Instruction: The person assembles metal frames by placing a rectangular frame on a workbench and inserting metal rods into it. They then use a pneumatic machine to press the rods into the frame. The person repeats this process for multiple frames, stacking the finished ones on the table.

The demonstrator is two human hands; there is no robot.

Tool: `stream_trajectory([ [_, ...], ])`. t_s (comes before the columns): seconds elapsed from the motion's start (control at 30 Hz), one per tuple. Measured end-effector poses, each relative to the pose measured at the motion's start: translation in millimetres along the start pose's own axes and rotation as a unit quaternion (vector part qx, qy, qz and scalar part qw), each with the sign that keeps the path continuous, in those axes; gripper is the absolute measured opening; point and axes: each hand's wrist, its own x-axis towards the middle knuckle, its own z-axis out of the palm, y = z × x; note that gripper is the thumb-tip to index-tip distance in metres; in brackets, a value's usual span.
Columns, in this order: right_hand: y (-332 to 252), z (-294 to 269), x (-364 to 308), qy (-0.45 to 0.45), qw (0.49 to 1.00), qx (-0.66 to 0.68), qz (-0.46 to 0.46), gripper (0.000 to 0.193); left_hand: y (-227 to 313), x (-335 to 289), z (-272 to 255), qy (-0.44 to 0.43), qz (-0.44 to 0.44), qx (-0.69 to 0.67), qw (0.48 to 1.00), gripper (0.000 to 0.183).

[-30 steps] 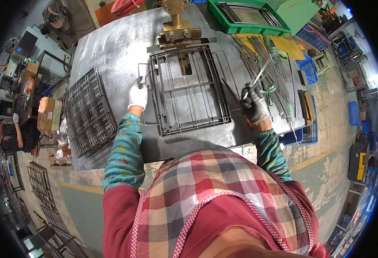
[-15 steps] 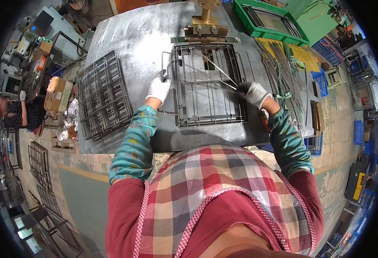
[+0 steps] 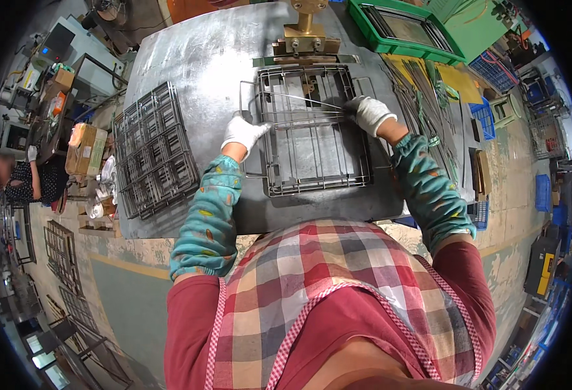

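Note:
A rectangular wire frame (image 3: 318,185) lies flat on the grey metal table, with bent wire loops at its sides. My right hand (image 3: 369,115), in a white glove with dark fingertips, closes on thin metal rods (image 3: 305,99) over the frame's right half. The rods fan out to the left across it. My left hand (image 3: 243,134), gloved alike, is at the frame's left side by the wire loop (image 3: 241,97). Its thumb is stretched toward the frame's edge, apart from the fingers, and I see nothing held. A brass-coloured machine head (image 3: 305,42) stands just beyond the frame.
Stacked wire frames (image 3: 156,153) lie on the table at left. Bundled rods (image 3: 422,97) rest at right, on yellow sheeting. Behind them is a green crate (image 3: 406,49) holding frames. A cardboard box (image 3: 85,151) and a seated person (image 3: 29,175) are farther left.
My right hand has moved up and left, swinging the rods to lie more crosswise over the frame. My left hand has slid slightly down, its thumb now reaching toward the frame.

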Motion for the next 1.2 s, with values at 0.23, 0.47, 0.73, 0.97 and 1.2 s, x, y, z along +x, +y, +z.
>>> stream_trajectory([
  [0.23,9.3,11.7,-14.7,0.139,0.982,0.110,0.072,0.018,15.1,-11.8,-8.8,0.006,0.007,0.001,1.000,0.066],
  [0.47,15.8,11.2,-42.0,0.232,0.780,0.568,0.119,0.013,7.6,-6.0,-9.4,-0.020,-0.024,0.006,1.000,0.072],
  [0.73,7.1,36.7,-56.5,0.271,0.882,0.150,0.355,0.038,11.9,-6.0,-6.7,0.005,0.011,0.032,0.999,0.073],
  [0.97,-33.4,49.4,-123.3,0.354,0.837,0.199,0.366,0.035,4.6,-2.2,-3.5,-0.010,0.035,-0.027,0.999,0.061],
  [1.2,-7.0,50.0,-144.2,0.436,0.832,0.123,0.320,0.026,-10.1,8.4,6.4,-0.029,0.021,-0.093,0.995,0.055],
])
